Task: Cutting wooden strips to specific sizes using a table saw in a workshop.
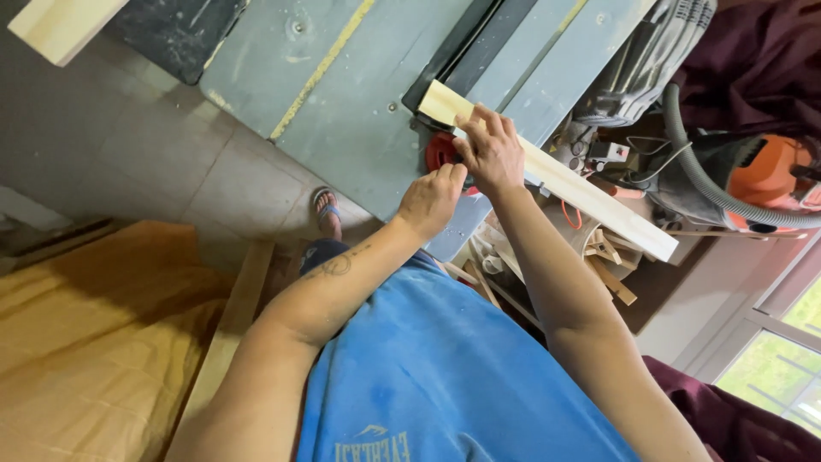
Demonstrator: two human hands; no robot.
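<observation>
Hands at the edge of the grey-blue saw table (342,111). Right hand (492,154) lies flat, fingers spread, pressing the long pale wooden strip (590,201) onto the table. Left hand (430,201) is curled beside it, near a red round knob (440,152); whether it grips anything cannot be told. Step appears to be positioning the strip; next move calls for steady downward pressure. Orange vacuum with grey hose (761,180) stands well apart.

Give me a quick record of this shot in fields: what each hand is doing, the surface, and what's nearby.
Left hand: closed, at the table edge beside a red knob
Right hand: pressed flat on a pale wooden strip
Strip: lies across the grey-blue saw table, overhanging its edge
Nearby: orange vacuum with grey hose, wood offcuts
Floor: sandalled foot on tiles
</observation>
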